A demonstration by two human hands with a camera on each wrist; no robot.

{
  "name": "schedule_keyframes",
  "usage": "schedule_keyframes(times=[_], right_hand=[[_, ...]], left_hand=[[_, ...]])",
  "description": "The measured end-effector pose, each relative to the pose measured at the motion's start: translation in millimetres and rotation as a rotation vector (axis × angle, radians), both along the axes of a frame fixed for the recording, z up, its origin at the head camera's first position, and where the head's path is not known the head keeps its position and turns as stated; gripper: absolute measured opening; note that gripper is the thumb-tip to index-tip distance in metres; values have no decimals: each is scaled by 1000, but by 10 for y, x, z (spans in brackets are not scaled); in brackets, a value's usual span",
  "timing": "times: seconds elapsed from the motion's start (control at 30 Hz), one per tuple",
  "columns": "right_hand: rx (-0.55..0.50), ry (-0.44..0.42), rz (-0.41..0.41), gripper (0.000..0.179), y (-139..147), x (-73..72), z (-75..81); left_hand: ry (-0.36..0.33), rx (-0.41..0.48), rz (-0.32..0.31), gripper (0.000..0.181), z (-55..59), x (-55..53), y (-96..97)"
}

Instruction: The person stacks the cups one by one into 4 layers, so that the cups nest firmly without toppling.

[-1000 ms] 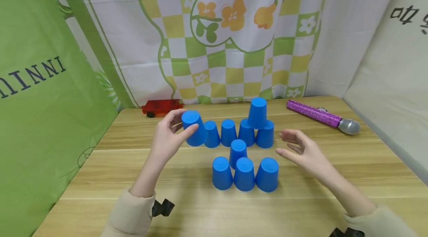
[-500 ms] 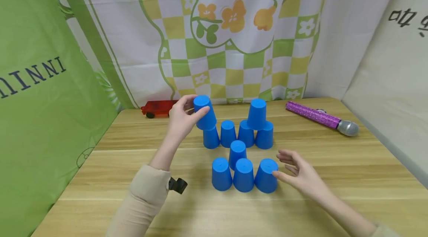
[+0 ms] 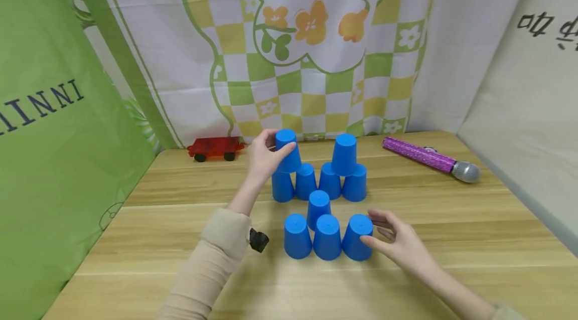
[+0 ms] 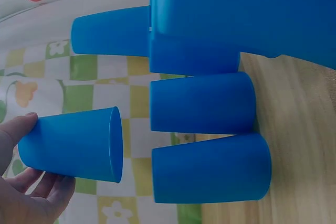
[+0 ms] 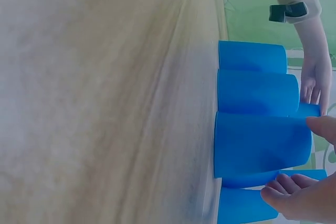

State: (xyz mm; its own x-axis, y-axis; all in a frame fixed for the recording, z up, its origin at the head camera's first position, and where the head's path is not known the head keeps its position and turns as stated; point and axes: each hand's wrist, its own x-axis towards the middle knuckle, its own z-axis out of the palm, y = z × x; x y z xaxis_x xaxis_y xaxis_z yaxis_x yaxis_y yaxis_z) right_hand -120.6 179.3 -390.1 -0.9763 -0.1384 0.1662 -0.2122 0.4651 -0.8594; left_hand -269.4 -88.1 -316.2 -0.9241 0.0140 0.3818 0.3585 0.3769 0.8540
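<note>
Sliding rightward in the head view, the left hand (image 3: 265,155) has brought its pinched blue cup (image 3: 290,160) over the left pair of the back row (image 3: 306,184), opposite an upper cup (image 3: 344,155) resting on the right pair; the second tier looks nearly matched. The right hand (image 3: 401,246) has drawn nearer the rightmost front cup (image 3: 355,246), thumb and fingers spread around it, contact unclear. The cups are smooth, tapered plastic, upside down on a streaky wood-grain bench (image 3: 135,250); beyond lie a glittery purple microphone (image 3: 422,155) and a shiny red toy car (image 3: 214,147)

In the left wrist view, a gap separates the pinched cup's wide rim from the cups beneath, so it seems not yet set down

In the right wrist view, the thumb overlaps the front cup's narrow end, the other fingers curving loosely alongside, its rim on the bench
</note>
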Motion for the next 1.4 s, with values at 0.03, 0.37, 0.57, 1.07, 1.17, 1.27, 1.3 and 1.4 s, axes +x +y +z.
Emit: schedule_keyframes(times=[0.03, 0.37, 0.57, 1.07, 1.17, 1.27, 1.3, 1.4], right_hand=[[-2, -2, 0, 57, -6, -2, -1], [-17, -14, -6, 56, -37, -13, 3], [-25, -19, -2, 56, -57, -26, -2], [-9, -29, 2, 52, -76, -25, -9], [-12, -28, 4, 51, -75, -28, -16], [-14, -19, 6, 51, -75, -29, -25], [-15, -14, 7, 50, -75, -29, -29], [-14, -16, 3, 50, -75, -28, -36]], left_hand=[[-5, -4, 6, 48, -20, -11, 9], [-33, 19, 46, 47, -167, -61, 57], [-36, 20, 38, 48, -181, -48, 73], [-42, -11, 25, 49, -231, -66, 69], [-39, -11, 27, 49, -241, -67, 68], [-41, -13, 29, 50, -252, -60, 68], [-42, -16, 30, 50, -257, -57, 67], [-49, -20, 31, 51, -282, -54, 59]])
